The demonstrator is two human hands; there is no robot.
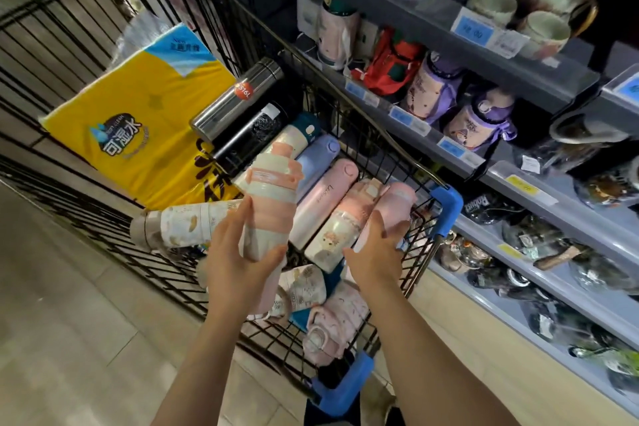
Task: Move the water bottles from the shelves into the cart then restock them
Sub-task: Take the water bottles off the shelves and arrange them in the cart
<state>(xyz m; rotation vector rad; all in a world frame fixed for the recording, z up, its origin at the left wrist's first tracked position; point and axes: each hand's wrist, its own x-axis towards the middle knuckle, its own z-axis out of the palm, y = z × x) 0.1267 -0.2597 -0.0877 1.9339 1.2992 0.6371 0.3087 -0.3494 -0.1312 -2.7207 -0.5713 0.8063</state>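
Left hand [238, 266]: fingers curled round lower body of pink ribbed bottle [268, 204], thumb on near side; bottle tilted, cap away from fingers, above cart [446, 207]. Right hand [377, 252]: fingers wrapped over pale pink bottle [394, 207] lying in cart just inside blue handle corner. Beyond fingertips: row of bottles lying side by side – steel flask [238, 97], black, blue, pink. Yellow tissue pack [138, 121] further left. Purple bottles [477, 121] on shelf [518, 183], right of right hand
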